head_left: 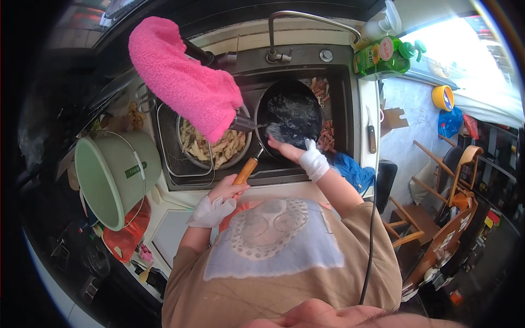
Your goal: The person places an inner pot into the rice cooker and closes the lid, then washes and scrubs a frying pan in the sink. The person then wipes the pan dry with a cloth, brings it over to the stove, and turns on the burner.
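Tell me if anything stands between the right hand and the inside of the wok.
Nothing visible does: the right hand reaches over the near rim of the wok to the water. The metal spout jutting from the pink towel ends by the wok's left rim.

Pan [283,89] showing black, its handle [245,171] showing warm orange-brown. Sink [342,104] looking dark grey. Wrist wraps [314,164] showing white. Cloth [183,82] at far left blazing bright pink. Bucket [101,177] at left showing pale green, bearing darker green label [136,170]. Soap bottle [372,59] at far right gleaming green, wearing pink-toned round label. Bag [351,170] right of pan showing blue. Shirt [361,246] at near side showing brown, carrying pale lavender-grey panel patterned with dark-spotted ring. Pieces [221,148] left of pan looking pale yellow.
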Action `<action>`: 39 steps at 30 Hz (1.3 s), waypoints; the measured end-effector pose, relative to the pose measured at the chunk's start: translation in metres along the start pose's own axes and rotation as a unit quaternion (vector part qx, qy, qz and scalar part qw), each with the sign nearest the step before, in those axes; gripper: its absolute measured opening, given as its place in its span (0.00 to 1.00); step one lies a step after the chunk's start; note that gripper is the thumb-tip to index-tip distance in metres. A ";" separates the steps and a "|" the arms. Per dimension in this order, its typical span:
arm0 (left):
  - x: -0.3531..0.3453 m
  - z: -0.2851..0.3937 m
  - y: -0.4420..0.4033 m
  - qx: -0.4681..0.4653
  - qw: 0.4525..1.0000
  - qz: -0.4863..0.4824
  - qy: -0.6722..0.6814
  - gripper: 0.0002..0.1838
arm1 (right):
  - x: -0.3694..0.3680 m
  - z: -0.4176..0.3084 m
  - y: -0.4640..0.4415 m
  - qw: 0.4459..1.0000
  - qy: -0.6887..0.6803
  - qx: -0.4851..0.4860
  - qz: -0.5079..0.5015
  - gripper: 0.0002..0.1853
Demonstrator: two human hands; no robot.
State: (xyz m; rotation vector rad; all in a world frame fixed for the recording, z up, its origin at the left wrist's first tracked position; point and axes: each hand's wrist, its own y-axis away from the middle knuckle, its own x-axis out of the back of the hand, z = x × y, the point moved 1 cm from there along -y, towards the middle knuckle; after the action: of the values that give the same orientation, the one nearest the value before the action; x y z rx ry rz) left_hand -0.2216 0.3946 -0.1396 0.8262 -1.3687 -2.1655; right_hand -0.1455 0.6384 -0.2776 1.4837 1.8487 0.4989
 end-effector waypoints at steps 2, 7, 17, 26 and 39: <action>-0.003 0.000 -0.001 -0.004 1.000 0.006 -0.031 0.11 | -0.005 -0.023 0.006 0.984 -0.172 0.041 -0.023 0.36; 0.002 0.001 0.003 -0.012 0.996 0.036 -0.078 0.12 | 0.005 -0.012 0.006 0.982 -0.172 0.012 -0.076 0.29; 0.019 -0.009 0.022 0.024 0.996 0.041 -0.075 0.12 | 0.109 0.080 -0.083 0.807 0.504 -0.077 0.299 0.27; -0.002 -0.010 0.026 0.045 0.988 0.089 -0.118 0.15 | 0.086 -0.008 -0.078 0.833 0.516 -0.025 0.199 0.33; 0.001 -0.011 0.023 0.072 0.995 0.047 -0.057 0.16 | 0.028 0.009 -0.055 0.604 0.792 0.017 -0.091 0.26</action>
State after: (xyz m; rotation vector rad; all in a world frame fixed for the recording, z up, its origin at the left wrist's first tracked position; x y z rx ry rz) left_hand -0.2137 0.3769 -0.1225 0.6838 -1.6033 -2.0886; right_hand -0.1796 0.6489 -0.3291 0.5512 3.1382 2.1554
